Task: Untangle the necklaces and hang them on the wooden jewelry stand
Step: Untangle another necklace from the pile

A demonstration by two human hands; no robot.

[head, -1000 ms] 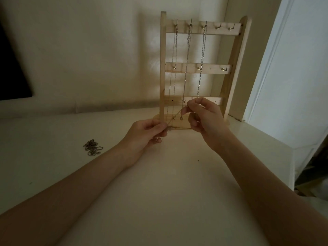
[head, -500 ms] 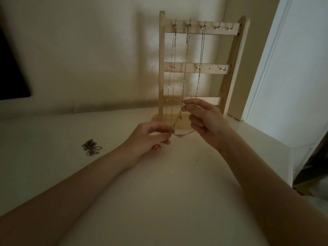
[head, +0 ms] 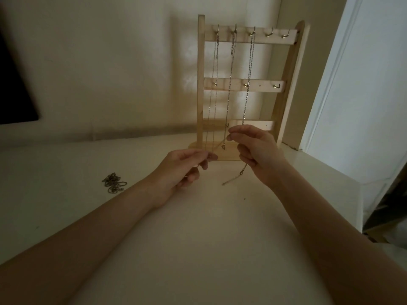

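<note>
Now, from the head camera, both bare forearms reach forward over the bench [head: 198,249] and meet just in front of the wooden jewelry stand [head: 244,84]. The left hand [head: 182,170] sits low and palm-inward, thumb and forefinger pressed together on a thin chain [head: 220,146], the other fingers curled beneath. The right hand [head: 257,150] is a little higher and nearer the stand, its thumb and forefinger pinching the same chain at the other end of a short taut span. A small pendant hangs on that span between the two hands. Below the right hand a loose end with a clasp [head: 236,176] trails down onto the bench.

The bench is pale, smooth and dimly lit. A plain cream wall rises behind it, with a dark panel [head: 15,84] at the far left and a white door frame [head: 330,73] at the right.

The stand is upright at the back of the bench, close to the wall, with two side posts, a flat base and three crossbars carrying small metal hooks. Three necklaces already hang from the top bar: a fine one [head: 214,84] on the first hook from the left, a second [head: 230,84] on the next, and a heavier twisted chain [head: 248,73] on the third. The two rightmost top hooks [head: 277,34] are bare. Well apart to the left, on the bench, lies a small tangled heap of chains [head: 113,182].
</note>
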